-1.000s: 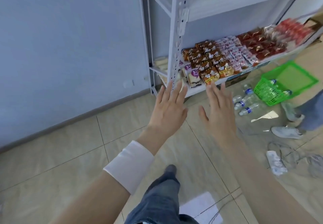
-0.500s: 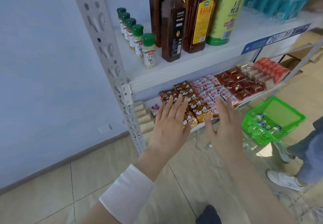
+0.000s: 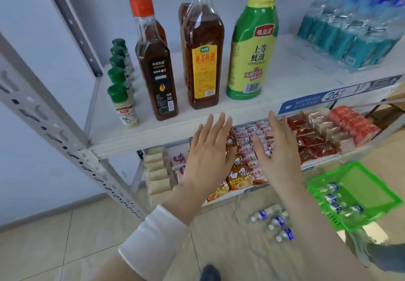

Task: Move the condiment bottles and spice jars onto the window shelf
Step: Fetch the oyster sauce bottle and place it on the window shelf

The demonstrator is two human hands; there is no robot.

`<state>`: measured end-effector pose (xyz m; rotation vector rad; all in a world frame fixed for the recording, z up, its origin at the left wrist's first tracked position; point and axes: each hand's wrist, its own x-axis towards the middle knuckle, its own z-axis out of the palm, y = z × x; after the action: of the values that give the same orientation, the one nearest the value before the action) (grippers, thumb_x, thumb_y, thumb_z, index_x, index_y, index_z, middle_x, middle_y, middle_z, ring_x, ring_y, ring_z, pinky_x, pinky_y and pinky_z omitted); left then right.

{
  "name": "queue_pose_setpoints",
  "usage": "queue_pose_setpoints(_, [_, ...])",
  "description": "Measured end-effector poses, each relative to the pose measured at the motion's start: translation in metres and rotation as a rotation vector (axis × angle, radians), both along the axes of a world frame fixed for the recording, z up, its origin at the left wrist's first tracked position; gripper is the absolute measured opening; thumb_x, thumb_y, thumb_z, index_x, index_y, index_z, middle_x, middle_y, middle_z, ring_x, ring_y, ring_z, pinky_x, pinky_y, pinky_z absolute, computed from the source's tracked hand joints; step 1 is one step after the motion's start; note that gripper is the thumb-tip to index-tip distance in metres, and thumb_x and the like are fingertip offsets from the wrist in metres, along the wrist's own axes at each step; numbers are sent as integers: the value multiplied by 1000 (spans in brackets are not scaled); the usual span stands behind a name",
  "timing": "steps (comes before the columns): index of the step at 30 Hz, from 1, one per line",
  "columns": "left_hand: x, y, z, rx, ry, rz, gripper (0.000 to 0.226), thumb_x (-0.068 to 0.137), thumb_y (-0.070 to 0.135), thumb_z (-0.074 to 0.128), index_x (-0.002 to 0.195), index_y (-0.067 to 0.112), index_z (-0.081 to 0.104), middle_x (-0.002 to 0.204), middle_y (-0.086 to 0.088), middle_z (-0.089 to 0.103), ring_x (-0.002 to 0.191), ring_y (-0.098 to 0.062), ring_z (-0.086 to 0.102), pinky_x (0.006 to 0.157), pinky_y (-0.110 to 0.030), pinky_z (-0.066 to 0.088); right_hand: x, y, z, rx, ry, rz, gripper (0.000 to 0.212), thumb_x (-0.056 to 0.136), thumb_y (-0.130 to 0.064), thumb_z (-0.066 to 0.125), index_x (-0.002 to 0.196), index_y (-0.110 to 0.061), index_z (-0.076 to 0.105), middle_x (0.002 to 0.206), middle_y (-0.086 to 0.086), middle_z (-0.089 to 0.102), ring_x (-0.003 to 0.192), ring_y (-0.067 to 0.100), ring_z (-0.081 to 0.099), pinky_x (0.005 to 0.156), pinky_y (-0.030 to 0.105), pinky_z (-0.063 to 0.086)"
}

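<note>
On a white rack shelf stand several green-capped spice jars in a row at the left. Beside them is a dark sauce bottle with a red cap, then an amber bottle with a yellow label, then a green oyster sauce bottle; more bottles stand behind. My left hand and my right hand are held flat with straight fingers just below the shelf's front edge, holding nothing and touching none of the bottles.
A wrapped pack of water bottles fills the shelf's right side. The lower shelf holds snack packets. A green basket with small bottles and loose water bottles lie on the tiled floor. A grey rack post stands at left.
The view has risen and closed in on the condiment shelf. Both hands have lifted from the lower snack shelf to just under the condiment shelf's edge, still flat and empty.
</note>
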<state>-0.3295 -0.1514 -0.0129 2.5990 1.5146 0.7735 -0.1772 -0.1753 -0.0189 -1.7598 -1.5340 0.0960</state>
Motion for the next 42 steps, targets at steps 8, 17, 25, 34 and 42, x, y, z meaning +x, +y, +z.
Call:
queue_pose_setpoints(8, [48,66,3,46,-210,-2,66,86,40,36,140,3,30,144,-15,39,135,-29,35,111,-40,25,51,74,30,54,215,96,68,85,-57,46,144,-28,28,154,-4,25,143,13,17,116,44,19])
queue_pose_setpoints(17, [100,123,-3,-66,-573,32,86,81,50,46,143,14,-1,152,-18,15,141,-25,20,111,-34,27,84,162,60,22,561,340,116,53,-79,62,146,-27,17,152,-9,26,137,4,29,113,37,26])
queue_pose_setpoints(25, [115,163,2,-283,-765,255,121,57,22,85,144,-1,4,143,-11,32,132,-16,33,106,-29,36,96,238,103,-59,631,793,118,38,-66,78,136,-14,37,120,-5,58,98,-5,62,73,12,50])
queue_pose_setpoints(34, [113,167,1,-344,-866,317,105,50,19,89,134,19,28,112,15,49,107,-3,50,86,-6,43,92,251,100,11,658,868,71,37,-55,79,96,-24,55,86,-14,67,79,-2,66,65,15,50])
queue_pose_setpoints(42, [124,109,25,-270,-980,373,93,46,32,88,122,29,35,110,20,55,105,4,55,84,-18,50,87,219,124,6,734,950,65,39,-68,76,88,-28,62,79,-13,73,80,13,70,71,33,55])
